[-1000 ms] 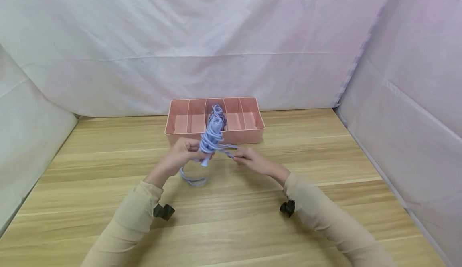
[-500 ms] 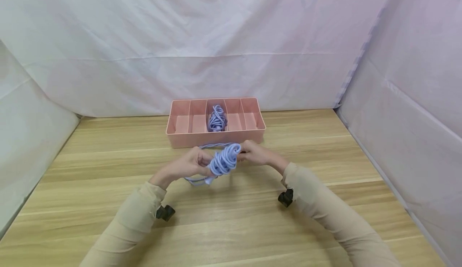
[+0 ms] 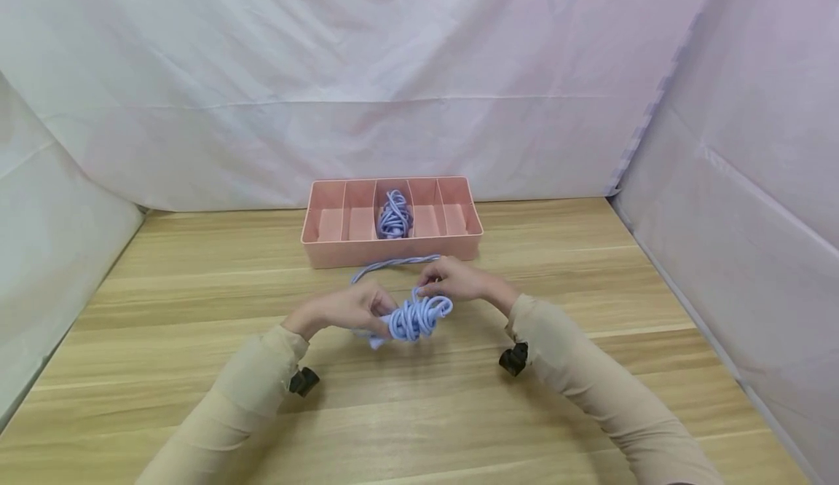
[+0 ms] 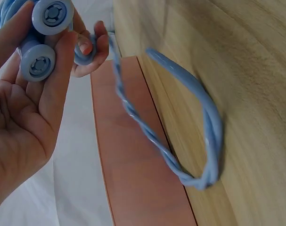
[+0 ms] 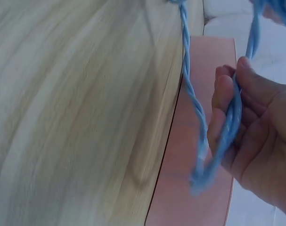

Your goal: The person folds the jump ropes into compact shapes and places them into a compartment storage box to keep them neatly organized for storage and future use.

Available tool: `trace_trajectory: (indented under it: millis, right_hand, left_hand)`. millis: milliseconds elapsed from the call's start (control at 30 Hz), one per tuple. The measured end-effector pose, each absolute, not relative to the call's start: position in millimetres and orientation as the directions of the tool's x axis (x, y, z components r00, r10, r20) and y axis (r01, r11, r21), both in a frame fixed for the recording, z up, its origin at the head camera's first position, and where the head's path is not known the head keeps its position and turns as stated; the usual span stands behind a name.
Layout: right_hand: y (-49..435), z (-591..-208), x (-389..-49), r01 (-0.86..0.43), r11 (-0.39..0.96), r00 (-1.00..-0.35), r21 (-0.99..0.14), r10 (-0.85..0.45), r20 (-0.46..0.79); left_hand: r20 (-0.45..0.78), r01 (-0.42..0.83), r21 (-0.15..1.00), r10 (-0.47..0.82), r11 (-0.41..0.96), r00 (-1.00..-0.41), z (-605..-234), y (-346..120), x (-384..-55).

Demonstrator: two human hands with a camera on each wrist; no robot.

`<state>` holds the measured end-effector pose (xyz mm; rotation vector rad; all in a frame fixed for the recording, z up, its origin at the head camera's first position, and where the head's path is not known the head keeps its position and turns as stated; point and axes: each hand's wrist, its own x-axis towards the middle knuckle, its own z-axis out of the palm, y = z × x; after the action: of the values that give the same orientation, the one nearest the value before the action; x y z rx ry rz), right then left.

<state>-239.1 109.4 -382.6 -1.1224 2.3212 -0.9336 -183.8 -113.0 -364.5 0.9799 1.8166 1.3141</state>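
My left hand point(image 3: 350, 306) grips the handles of a light-blue jump rope point(image 3: 414, 320), whose cord is wound around them in a bundle. Two round handle ends point(image 4: 53, 13) poke out between the left fingers in the left wrist view. Just right of the bundle, my right hand point(image 3: 457, 280) pinches the doubled loose cord point(image 5: 233, 117) between thumb and fingers. From there a twisted length of cord point(image 3: 393, 262) loops back leftward behind the hands. In the left wrist view this slack cord point(image 4: 213, 136) hangs in a bend over the wooden table.
Behind the hands stands a pink box point(image 3: 357, 255) with several compartments. Its middle compartment holds another bundled blue rope point(image 3: 395, 215). White cloth point(image 3: 393, 135) hangs behind the wooden table point(image 3: 197, 266) and along its sides.
The bundle has come down and nearer from in front of the box, tipping from upright to sideways. My right hand has brought the loose cord around it and now sits at its upper right.
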Motion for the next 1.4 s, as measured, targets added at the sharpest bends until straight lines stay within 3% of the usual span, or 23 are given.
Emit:
trace_trajectory:
  millis: [200,400,600,867,1067,1233,1400]
  right_hand:
    - [104.9,-377.6,-230.7,-0.429,0.498,-0.651,-0.754,-0.749,-0.123]
    - [101.5,-371.5,-225.2,-0.409,0.575,-0.708,-0.708,-0.69,-0.15]
    - [98.0,-361.2,-219.3,-0.325,0.633,-0.771,-0.703,-0.607,-0.19]
    - [94.5,-349.6,-214.0,-0.274,0.637,-0.834,-0.721,-0.531,-0.152]
    - [88.5,-343.0,-208.9,-0.241,0.575,-0.873,-0.782,-0.48,-0.084]
    - [82.1,-345.6,-203.4,-0.111,0.391,-0.907,-0.914,-0.416,-0.068]
    - [73.2,-348.7,-197.3,-0.096,0.239,-0.935,-0.966,-0.356,0.005]
  left_hand:
    - [-0.151,0.22,0.936,0.879,0.274,-0.451,-367.0,-110.8,-182.7]
    - [-0.173,0.285,0.897,0.862,0.338,-0.476,-365.0,-107.5,-180.1]
    - [-0.158,0.43,0.787,0.819,0.442,-0.552,-361.5,-104.7,-177.4]
    - [-0.084,0.52,0.611,0.703,0.596,-0.706,-357.0,-103.4,-180.6]
    - [0.004,0.523,0.454,0.586,0.721,-0.811,-354.2,-99.9,-179.8]
    - [0.141,0.473,0.318,0.453,0.822,-0.88,-352.7,-97.2,-178.1]
    - [0.257,0.398,0.309,0.327,0.864,-0.909,-352.1,-95.9,-176.8]
